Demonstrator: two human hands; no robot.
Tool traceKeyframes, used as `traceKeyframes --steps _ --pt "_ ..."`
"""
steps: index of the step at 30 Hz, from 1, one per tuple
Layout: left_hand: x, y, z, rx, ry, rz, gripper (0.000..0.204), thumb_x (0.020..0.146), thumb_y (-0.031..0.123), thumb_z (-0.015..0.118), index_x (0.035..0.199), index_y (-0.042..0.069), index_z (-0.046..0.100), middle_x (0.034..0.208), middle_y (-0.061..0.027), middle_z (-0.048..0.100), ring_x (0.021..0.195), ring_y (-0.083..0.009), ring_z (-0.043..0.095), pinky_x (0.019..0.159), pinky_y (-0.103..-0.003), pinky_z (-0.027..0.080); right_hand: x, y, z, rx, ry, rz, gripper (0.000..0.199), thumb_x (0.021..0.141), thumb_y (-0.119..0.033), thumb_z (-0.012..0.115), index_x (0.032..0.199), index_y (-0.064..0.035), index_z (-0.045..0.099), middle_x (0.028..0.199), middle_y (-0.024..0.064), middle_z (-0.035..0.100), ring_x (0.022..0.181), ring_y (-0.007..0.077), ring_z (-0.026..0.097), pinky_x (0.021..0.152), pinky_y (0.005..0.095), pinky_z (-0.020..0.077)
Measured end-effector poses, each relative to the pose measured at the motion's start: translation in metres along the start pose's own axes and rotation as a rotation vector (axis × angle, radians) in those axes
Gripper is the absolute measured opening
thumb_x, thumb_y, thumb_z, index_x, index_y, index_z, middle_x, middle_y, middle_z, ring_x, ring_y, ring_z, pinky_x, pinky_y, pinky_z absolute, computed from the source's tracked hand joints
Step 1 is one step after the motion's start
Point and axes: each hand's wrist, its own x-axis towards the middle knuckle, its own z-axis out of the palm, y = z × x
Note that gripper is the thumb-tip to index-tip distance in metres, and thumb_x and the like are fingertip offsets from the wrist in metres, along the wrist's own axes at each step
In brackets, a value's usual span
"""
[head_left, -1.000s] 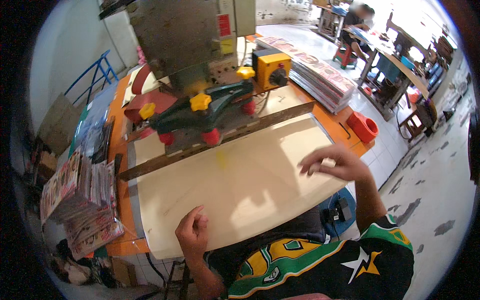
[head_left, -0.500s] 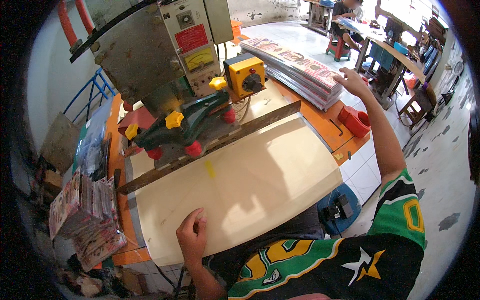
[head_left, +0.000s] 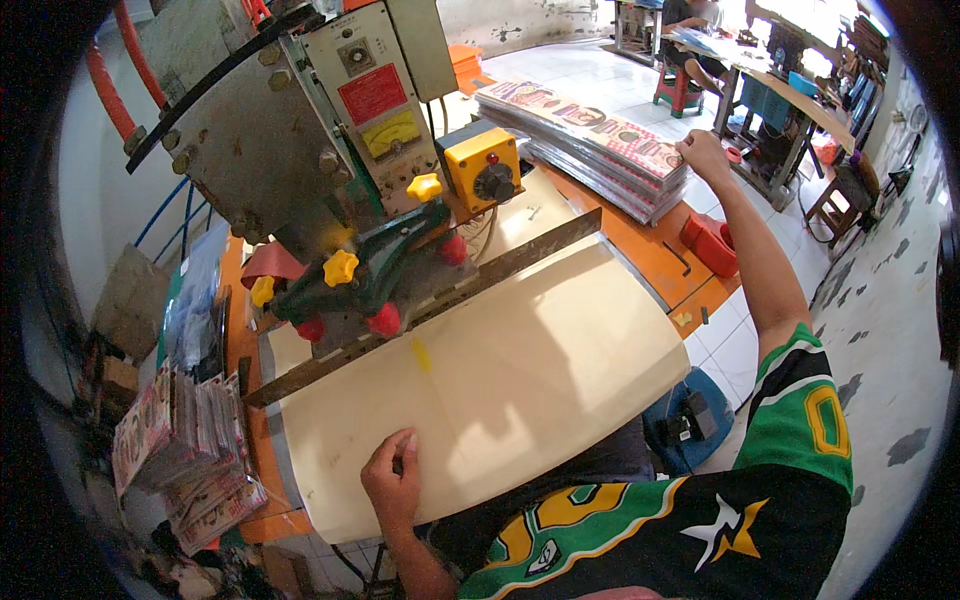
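My right hand (head_left: 705, 158) reaches out to the near right corner of a tall stack of printed plastic sheets (head_left: 600, 130). Its fingers are pinched together at the top sheet's edge. My left hand (head_left: 393, 480), loosely closed with the thumb against the curled fingers, rests over the near left part of a cream work surface (head_left: 480, 400); nothing shows in it. Beyond the surface stands a press-like machine with a dark green clamp (head_left: 375, 265), yellow star knobs (head_left: 341, 268) and red feet. A long metal bar (head_left: 530, 247) lies across the cream sheet under it.
A second pile of printed pieces (head_left: 180, 430) leans at the left edge. A red tape dispenser (head_left: 708, 245) and a hex key (head_left: 675, 258) lie on the orange table at right. A blue stool (head_left: 688, 420) is below. Another person (head_left: 690, 40) sits far back.
My right hand has come down onto the stack's corner, its fingers going from spread to pinched. My left hand has hardly moved. The whole view has tilted slightly.
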Motion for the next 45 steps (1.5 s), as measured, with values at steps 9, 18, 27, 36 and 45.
traceKeyframes --steps 9,18,27,36,45 --pt "0.0 0.009 -0.005 -0.025 -0.052 -0.104 0.019 0.093 0.018 0.067 0.104 0.003 0.073 0.083 -0.0091 0.07 0.069 -0.0154 0.062 0.065 -0.03 0.05 0.012 0.015 0.017 0.132 0.07 -0.034 0.032 0.089 -0.033 0.064 0.089 -0.0009 0.067 0.093 0.0218 0.07 0.093 0.0387 0.068 0.086 0.0489 0.0495" --pt "-0.001 0.008 -0.006 -0.035 -0.068 -0.106 0.021 0.092 0.017 0.067 0.105 0.002 0.073 0.089 -0.01 0.072 0.073 -0.015 0.063 0.068 -0.03 0.052 0.022 0.002 0.019 0.382 0.2 0.136 0.038 0.097 -0.036 0.058 0.1 0.0021 0.062 0.097 0.0251 0.069 0.096 0.0404 0.067 0.087 0.0491 0.048" --pt "-0.002 0.004 -0.01 -0.105 -0.093 -0.161 0.021 0.091 0.015 0.067 0.105 0.001 0.073 0.087 -0.0087 0.072 0.072 -0.0144 0.062 0.069 -0.03 0.052 0.011 -0.012 0.012 1.275 -0.178 0.555 0.029 0.092 -0.02 0.071 0.105 0.0051 0.063 0.094 0.013 0.066 0.075 0.0223 0.068 0.062 0.0368 0.0602" --pt "-0.002 0.0 -0.013 -0.153 -0.092 -0.067 0.019 0.09 0.011 0.067 0.106 0.002 0.073 0.08 -0.0079 0.067 0.067 -0.0133 0.058 0.064 -0.029 0.049 0.007 -0.006 0.0 1.534 -0.087 0.655 0.021 0.093 -0.007 0.062 0.111 0.003 0.066 0.097 0.0106 0.07 0.083 0.0199 0.069 0.073 0.0332 0.0585" --pt "-0.005 -0.002 -0.019 -0.187 -0.133 -0.139 0.021 0.088 0.012 0.067 0.106 0.002 0.073 0.094 -0.0116 0.073 0.076 -0.0175 0.066 0.071 -0.032 0.054 -0.041 0.012 -0.063 1.34 0.416 0.318 0.023 0.099 -0.017 0.059 0.116 -0.0041 0.065 0.104 0.0082 0.068 0.088 0.0172 0.068 0.076 0.0325 0.0566"
